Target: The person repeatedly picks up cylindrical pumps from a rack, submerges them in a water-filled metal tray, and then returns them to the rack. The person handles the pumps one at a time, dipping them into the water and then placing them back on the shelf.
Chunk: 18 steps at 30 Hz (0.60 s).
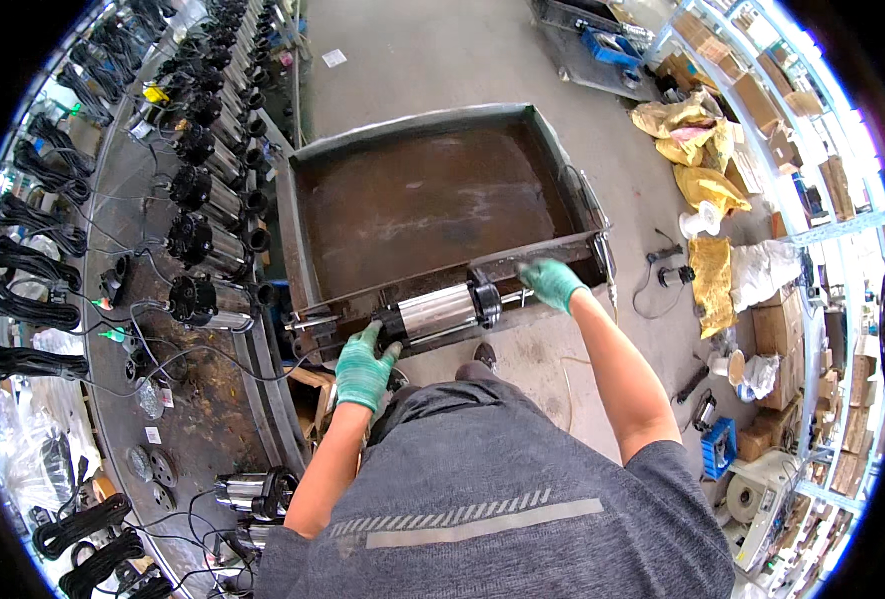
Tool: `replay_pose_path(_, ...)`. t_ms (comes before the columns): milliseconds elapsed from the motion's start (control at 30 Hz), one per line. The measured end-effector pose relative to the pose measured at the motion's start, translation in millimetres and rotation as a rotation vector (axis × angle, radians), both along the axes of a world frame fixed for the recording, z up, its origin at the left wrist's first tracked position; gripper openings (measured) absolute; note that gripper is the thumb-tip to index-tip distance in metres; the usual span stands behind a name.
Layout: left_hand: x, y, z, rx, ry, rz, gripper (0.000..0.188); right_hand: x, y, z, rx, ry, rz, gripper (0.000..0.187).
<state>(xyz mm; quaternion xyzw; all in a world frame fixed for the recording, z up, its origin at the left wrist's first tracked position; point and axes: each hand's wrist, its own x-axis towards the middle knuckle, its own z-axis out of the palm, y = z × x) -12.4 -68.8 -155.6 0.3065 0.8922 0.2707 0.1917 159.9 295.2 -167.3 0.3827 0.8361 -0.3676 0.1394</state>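
Steel-barrelled, the pump (pixel 435 311) lies along the near edge of the tank (pixel 412 190), both dark end pieces (pixel 485 299) fitted. We note the left hand (pixel 364 369) grasping its left end, and the right hand (pixel 554 285) at the rod (pixel 513 297) beyond the other; whether those fingers close on it, we cannot tell from this angle. We judge the body assembled, handling at both ends unfinished; similar pumps (pixel 229 304) line the bench (pixel 213 394).

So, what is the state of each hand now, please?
Left hand: at the black end of the silver cylinder; closed or not cannot be told.
Right hand: by the metal rod; open or closed cannot be told.
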Motion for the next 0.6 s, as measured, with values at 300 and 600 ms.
replay_pose_path(300,-2.3,3.4,-3.9,-0.152,0.139,0.014,0.052,4.2,10.2,-48.6,-0.784,-0.189,-0.195,0.068)
replay_pose_path(600,-0.5,20.6,15.5,-0.295,0.125,-0.067,0.056,30.0,0.4,-60.4,-1.043,0.084,-0.288,0.022)
